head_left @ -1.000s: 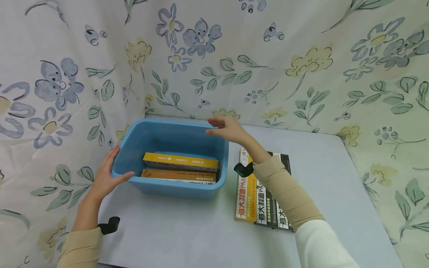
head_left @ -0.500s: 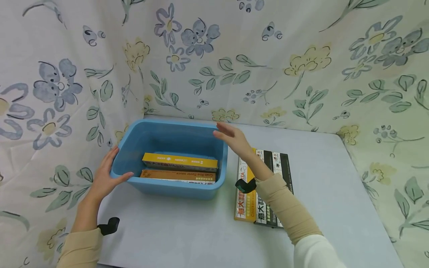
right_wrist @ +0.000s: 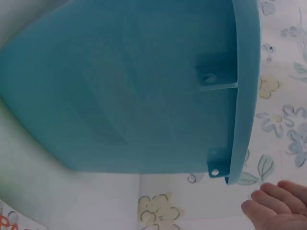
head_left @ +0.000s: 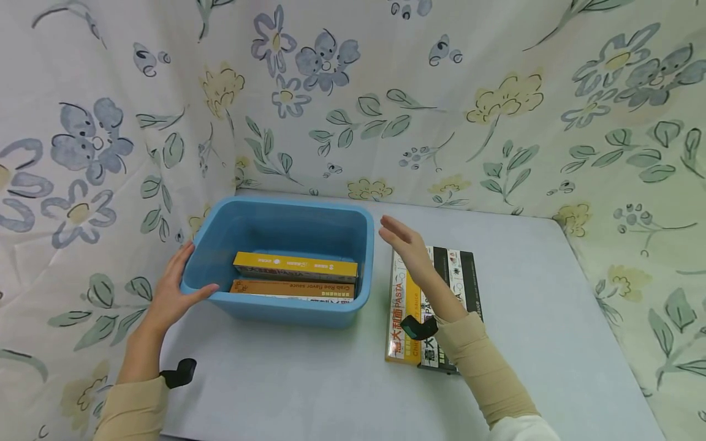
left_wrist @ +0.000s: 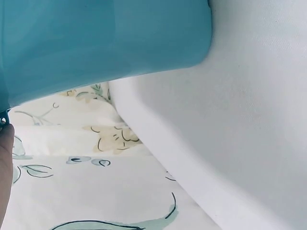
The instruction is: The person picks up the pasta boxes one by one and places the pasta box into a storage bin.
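A blue plastic bin (head_left: pixel 292 315) stands at the left of the table. My left hand (head_left: pixel 171 300) rests against its left front corner, fingers straight along the outer side and thumb over the front rim. Inside the bin, a yellow pasta box (head_left: pixel 295 264) and a brown pasta box (head_left: pixel 292 288) stand on edge. Just right of the bin, my right hand (head_left: pixel 409 251) is in the air with straight fingers, holding nothing. Below that arm lie a yellow pasta box (head_left: pixel 399 337) and black pasta boxes (head_left: pixel 471 282), side by side and partly hidden by the forearm.
The white table (head_left: pixel 287 380) extends in front of the bin and to the right of the boxes. A flowered curtain (head_left: pixel 342 98) hangs close behind the table and along its left side. The bin's side wall (right_wrist: pixel 120 96) fills much of the right wrist view.
My right hand has moved right and toward me, from above the bin's right rim to beside it, over the far end of the table's boxes. The left hand stays on the bin.
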A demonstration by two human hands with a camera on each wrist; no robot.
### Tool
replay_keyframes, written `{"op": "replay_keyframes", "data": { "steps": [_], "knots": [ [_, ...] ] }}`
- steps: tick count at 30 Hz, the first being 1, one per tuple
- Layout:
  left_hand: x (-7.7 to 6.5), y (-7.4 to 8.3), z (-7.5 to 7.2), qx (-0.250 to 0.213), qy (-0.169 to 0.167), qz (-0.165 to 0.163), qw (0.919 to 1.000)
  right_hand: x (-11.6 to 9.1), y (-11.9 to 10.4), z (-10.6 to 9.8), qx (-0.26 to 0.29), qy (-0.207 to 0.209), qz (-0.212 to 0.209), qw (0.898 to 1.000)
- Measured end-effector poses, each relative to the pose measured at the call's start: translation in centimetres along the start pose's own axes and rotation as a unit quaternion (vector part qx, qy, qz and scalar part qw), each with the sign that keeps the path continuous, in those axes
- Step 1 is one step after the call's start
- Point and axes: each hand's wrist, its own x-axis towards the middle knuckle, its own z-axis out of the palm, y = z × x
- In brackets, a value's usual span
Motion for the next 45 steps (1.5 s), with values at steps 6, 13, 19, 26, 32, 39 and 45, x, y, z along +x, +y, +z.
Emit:
{"op": "replay_keyframes", "data": {
  "steps": [6, 13, 19, 26, 32, 39, 45],
  "knots": [
    [0.1, 0.1, 0.1, 0.000, 0.001, 0.003, 1.0000, -1.3, 1.0, -0.8, 0.009, 0.019, 0.005, 1.000],
    [0.1, 0.2, 0.2, -0.002, 0.002, 0.005, 1.0000, -2.9, 2.3, -1.1, 0.020, 0.045, 0.026, 0.998],
    [0.1, 0.0, 0.3, 0.002, 0.001, 0.003, 1.0000, -4.4, 3.4, -1.7, 0.036, 0.055, 0.039, 0.997],
    [0.1, 0.0, 0.3, 0.004, -0.001, 0.002, 1.0000, -6.2, 4.3, -2.7, 0.059, 0.089, 0.058, 0.993],
    [0.0, 0.3, 0.2, 0.007, -0.005, -0.008, 0.9999, -8.1, 5.0, -3.5, 0.060, 0.114, 0.077, 0.989],
    [-0.2, 0.3, 0.1, 0.011, -0.004, -0.006, 0.9999, -10.2, 6.3, -4.0, 0.038, 0.138, 0.110, 0.984],
    [-0.2, 0.2, 0.1, 0.010, -0.004, -0.003, 0.9999, -12.4, 7.5, -4.5, 0.006, 0.167, 0.142, 0.976]
  ]
}}
